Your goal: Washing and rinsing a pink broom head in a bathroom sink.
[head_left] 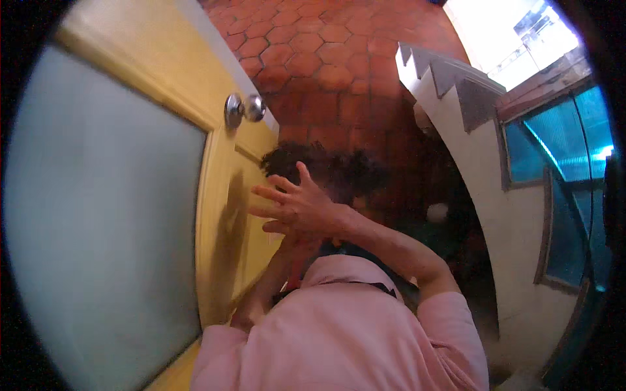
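My right hand [303,205] reaches across in front of me toward the yellow door [225,156], its fingers spread and nothing held in them. Under its wrist and palm lies my left hand [301,244], mostly covered, so its fingers do not show. The two hands overlap and seem to touch. Beyond them, low down, is a dark shaggy mass [326,163] whose kind I cannot make out. A round metal doorknob [253,107] on the door is farther off than my fingers, apart from them.
The door has a large frosted pane [104,215] on my left. Reddish tiles [313,49], partly hexagonal, cover the floor ahead. At right rises a white wall with a stepped edge [456,156], beside blue window panes [554,143]. A small pale round thing [437,212] sits in shadow.
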